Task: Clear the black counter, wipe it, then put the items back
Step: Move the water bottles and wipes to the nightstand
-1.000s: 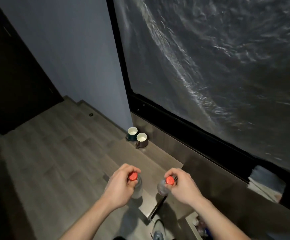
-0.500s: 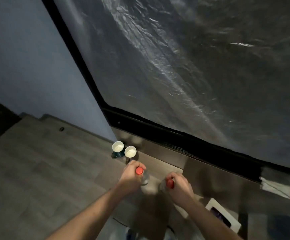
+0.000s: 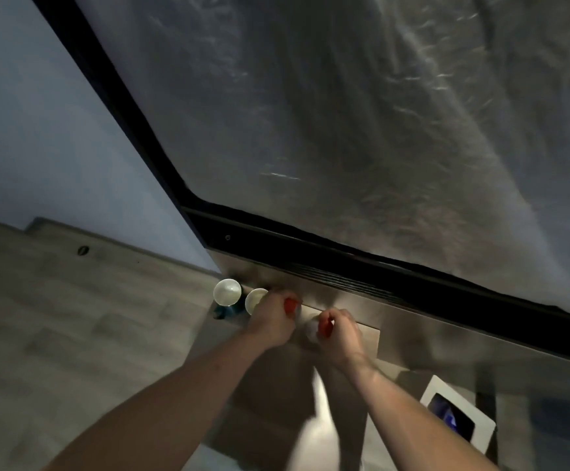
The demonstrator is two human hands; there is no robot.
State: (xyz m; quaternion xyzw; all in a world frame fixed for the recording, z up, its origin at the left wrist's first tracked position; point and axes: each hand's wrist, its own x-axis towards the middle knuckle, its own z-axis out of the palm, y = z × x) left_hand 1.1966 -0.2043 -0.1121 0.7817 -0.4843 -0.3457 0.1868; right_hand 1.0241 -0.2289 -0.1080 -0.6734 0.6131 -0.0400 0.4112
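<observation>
Head view, blurred: each hand's fingers apparently gripping red-capped bottle [image 3: 292, 305] neck.

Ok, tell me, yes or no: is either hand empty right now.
No: the left hand grips one red-capped bottle by its top, and the right hand grips the other red-capped bottle.

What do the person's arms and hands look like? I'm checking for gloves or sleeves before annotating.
Both forearms are bare to the frame edge: no sleeves in view. The left hand and right hand wear no gloves; no watch or rings show, though motion blur hides fine detail.
</observation>
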